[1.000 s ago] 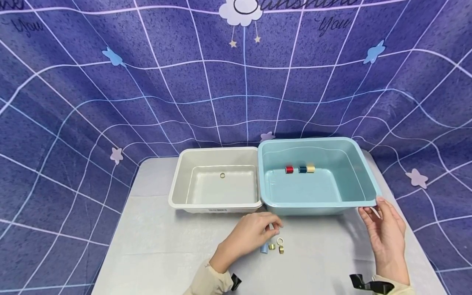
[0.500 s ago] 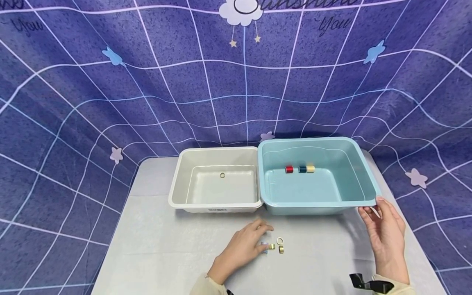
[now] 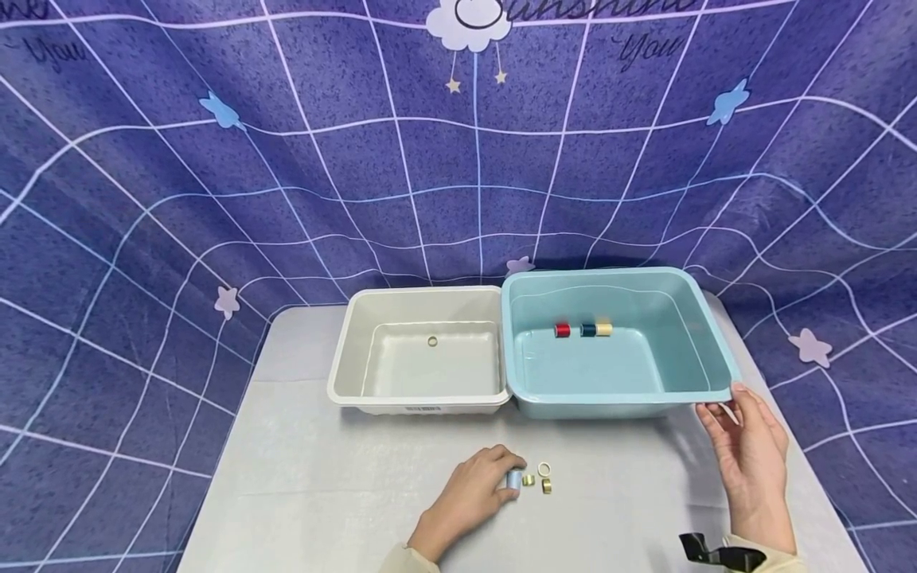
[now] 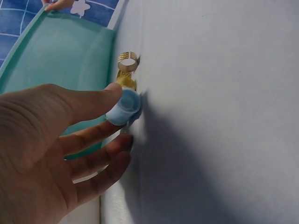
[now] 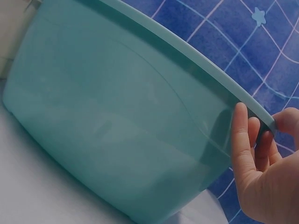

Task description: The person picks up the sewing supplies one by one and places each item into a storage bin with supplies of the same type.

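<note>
A light blue thread spool [image 3: 513, 479] stands on the table, between the thumb and fingers of my left hand [image 3: 469, 495]. In the left wrist view the thumb lies on one side of the spool [image 4: 124, 107] and a finger on the other, pinching it. Just right of it are three gold rings [image 3: 528, 480], one of them flat and the others on edge. My right hand [image 3: 748, 450] grips the front right corner of the light blue plastic tub [image 3: 623, 398], thumb over the rim and fingers under it.
Inside the blue tub lie a red spool [image 3: 562, 330], a dark teal spool [image 3: 588, 329] and a cream spool [image 3: 604, 329]. A white tub [image 3: 419, 399] adjoins it on the left, with one gold ring [image 3: 432, 341] inside. Behind both hangs a purple grid-patterned curtain [image 3: 458, 159].
My left hand has drawn back toward me and down from above the rings, and its thumb and fingers have come around the blue spool. The right hand stays on the tub's corner.
</note>
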The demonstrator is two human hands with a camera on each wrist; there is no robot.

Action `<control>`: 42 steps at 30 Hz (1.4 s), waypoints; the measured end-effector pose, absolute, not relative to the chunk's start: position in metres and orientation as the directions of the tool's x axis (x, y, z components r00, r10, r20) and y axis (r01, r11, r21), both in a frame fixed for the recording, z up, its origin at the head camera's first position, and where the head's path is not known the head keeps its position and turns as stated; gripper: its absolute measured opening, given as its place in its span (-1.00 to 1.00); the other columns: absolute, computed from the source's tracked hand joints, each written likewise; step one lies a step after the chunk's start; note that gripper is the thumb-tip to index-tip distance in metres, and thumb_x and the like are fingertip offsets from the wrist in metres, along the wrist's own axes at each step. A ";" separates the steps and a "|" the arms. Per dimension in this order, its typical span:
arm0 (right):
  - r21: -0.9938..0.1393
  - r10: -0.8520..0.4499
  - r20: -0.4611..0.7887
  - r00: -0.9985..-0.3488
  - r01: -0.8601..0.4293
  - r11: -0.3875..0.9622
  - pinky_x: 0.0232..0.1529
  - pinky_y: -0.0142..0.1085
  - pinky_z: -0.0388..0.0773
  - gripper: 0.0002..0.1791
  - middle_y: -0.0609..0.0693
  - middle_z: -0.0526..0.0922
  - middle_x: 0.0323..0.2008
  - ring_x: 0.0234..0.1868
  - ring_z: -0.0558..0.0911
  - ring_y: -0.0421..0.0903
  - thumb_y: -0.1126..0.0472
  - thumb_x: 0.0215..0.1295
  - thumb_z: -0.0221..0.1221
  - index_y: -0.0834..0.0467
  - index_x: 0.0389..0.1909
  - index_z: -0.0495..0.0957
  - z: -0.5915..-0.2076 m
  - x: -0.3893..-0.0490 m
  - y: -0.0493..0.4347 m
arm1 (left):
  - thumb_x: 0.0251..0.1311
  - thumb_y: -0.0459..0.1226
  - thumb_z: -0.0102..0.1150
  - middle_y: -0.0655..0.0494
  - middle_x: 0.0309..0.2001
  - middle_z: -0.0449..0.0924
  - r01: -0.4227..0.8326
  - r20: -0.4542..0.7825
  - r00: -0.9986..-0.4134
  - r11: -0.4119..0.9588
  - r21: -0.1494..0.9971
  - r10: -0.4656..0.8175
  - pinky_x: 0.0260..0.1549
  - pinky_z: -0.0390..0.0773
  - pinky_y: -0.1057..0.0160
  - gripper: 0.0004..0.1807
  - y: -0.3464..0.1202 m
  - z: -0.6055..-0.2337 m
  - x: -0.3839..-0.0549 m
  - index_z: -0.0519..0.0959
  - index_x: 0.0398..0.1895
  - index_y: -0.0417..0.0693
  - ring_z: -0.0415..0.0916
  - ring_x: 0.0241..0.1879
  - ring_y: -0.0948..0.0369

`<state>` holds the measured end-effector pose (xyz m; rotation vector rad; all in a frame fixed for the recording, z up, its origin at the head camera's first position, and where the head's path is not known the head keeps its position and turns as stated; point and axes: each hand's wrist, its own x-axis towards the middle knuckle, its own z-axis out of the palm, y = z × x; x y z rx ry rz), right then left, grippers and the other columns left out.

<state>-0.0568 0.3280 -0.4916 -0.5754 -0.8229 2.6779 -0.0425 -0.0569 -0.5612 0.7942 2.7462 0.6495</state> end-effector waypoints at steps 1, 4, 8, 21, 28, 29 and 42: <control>-0.584 0.373 -0.290 -0.881 -0.146 -0.799 -0.25 -0.18 0.80 -0.85 0.08 0.64 -0.36 -0.45 0.71 -0.04 0.38 0.53 0.11 0.29 -0.21 0.65 -0.492 -0.057 0.328 | 0.21 -0.10 0.46 0.32 0.05 0.67 0.456 -0.074 -0.834 0.758 0.466 0.547 -0.17 0.64 0.29 -0.59 -0.057 -0.562 -0.042 0.69 0.14 0.18 0.61 0.01 0.29; -0.580 0.373 -0.293 -0.880 -0.146 -0.801 -0.25 -0.17 0.80 -0.85 0.08 0.64 -0.36 -0.45 0.71 -0.03 0.38 0.53 0.11 0.29 -0.22 0.65 -0.492 -0.056 0.328 | 0.21 -0.08 0.46 0.35 0.03 0.68 0.459 -0.069 -0.836 0.764 0.453 0.544 -0.17 0.64 0.32 -0.64 -0.056 -0.564 -0.041 0.71 0.08 0.20 0.61 -0.02 0.31; -0.576 0.372 -0.294 -0.881 -0.147 -0.804 -0.24 -0.17 0.80 -0.84 0.08 0.64 -0.37 -0.45 0.70 -0.03 0.38 0.52 0.11 0.29 -0.22 0.66 -0.492 -0.056 0.328 | 0.23 -0.06 0.44 0.36 0.02 0.69 0.466 -0.066 -0.838 0.772 0.432 0.542 -0.17 0.63 0.34 -0.66 -0.055 -0.566 -0.040 0.72 0.07 0.21 0.60 -0.05 0.34; -0.579 0.371 -0.287 -0.883 -0.148 -0.801 -0.23 -0.18 0.80 -0.85 0.08 0.62 -0.34 -0.44 0.70 -0.05 0.38 0.53 0.11 0.28 -0.20 0.66 -0.492 -0.055 0.328 | 0.23 -0.02 0.42 0.35 -0.05 0.73 0.518 0.017 -0.834 0.771 0.371 0.552 -0.24 0.59 0.41 -0.68 -0.059 -0.566 -0.040 0.73 0.02 0.20 0.58 -0.13 0.37; -0.581 0.379 -0.288 -0.879 -0.154 -0.799 -0.24 -0.16 0.80 -0.84 0.09 0.62 -0.35 -0.44 0.70 -0.04 0.39 0.52 0.11 0.29 -0.20 0.66 -0.492 -0.056 0.328 | 0.24 -0.05 0.41 0.32 -0.01 0.77 0.504 0.004 -0.839 0.772 0.388 0.545 -0.19 0.60 0.39 -0.68 -0.061 -0.557 -0.040 0.72 0.04 0.18 0.61 -0.12 0.37; -0.580 0.379 -0.288 -0.879 -0.154 -0.800 -0.24 -0.16 0.80 -0.84 0.09 0.63 -0.35 -0.44 0.70 -0.04 0.39 0.52 0.11 0.30 -0.20 0.66 -0.492 -0.056 0.328 | 0.24 -0.05 0.41 0.32 -0.01 0.77 0.505 0.007 -0.838 0.771 0.389 0.546 -0.19 0.60 0.40 -0.68 -0.061 -0.555 -0.040 0.72 0.04 0.18 0.60 -0.13 0.37; -0.577 0.376 -0.290 -0.880 -0.152 -0.802 -0.25 -0.16 0.80 -0.83 0.09 0.62 -0.36 -0.45 0.69 -0.03 0.38 0.53 0.11 0.30 -0.22 0.67 -0.492 -0.057 0.327 | 0.22 -0.03 0.43 0.40 -0.02 0.79 0.623 0.188 -0.781 0.721 0.302 0.596 -0.17 0.59 0.40 -0.68 -0.060 -0.525 -0.042 0.70 0.03 0.21 0.61 -0.19 0.40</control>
